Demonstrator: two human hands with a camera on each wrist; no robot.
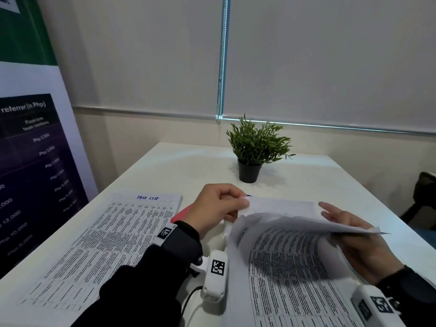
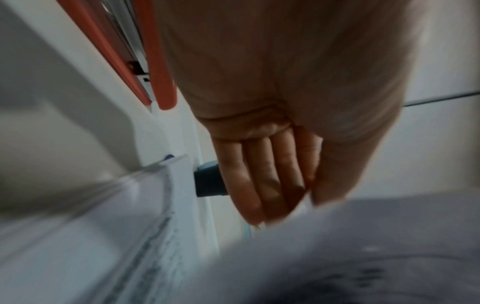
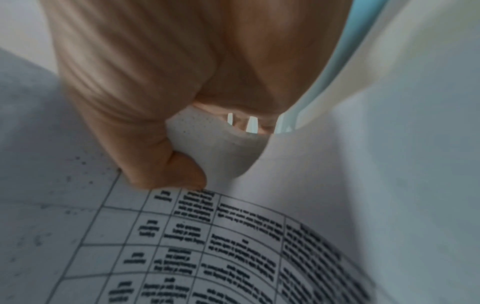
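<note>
A bundle of printed sheets (image 1: 283, 214) is lifted and curled over a stack of printed table pages (image 1: 295, 291) on the right of the white table (image 1: 188, 166). My left hand (image 1: 238, 205) pinches the bundle's upper left corner, its fingers curled. My right hand (image 1: 335, 215) holds the bundle's right edge, fingers under the paper. In the right wrist view the thumb (image 3: 168, 164) presses on the curled sheets (image 3: 233, 246). The left wrist view is blurred; the left hand (image 2: 272, 174) there reaches down to grey paper (image 2: 337, 257).
A second pile of printed pages (image 1: 106, 244) lies at the left. A red-orange object (image 1: 179, 214) shows from under my left wrist. A potted plant (image 1: 254, 149) stands at the table's back. A banner (image 1: 35, 161) borders the left side, a dark chair (image 1: 424, 197) the right.
</note>
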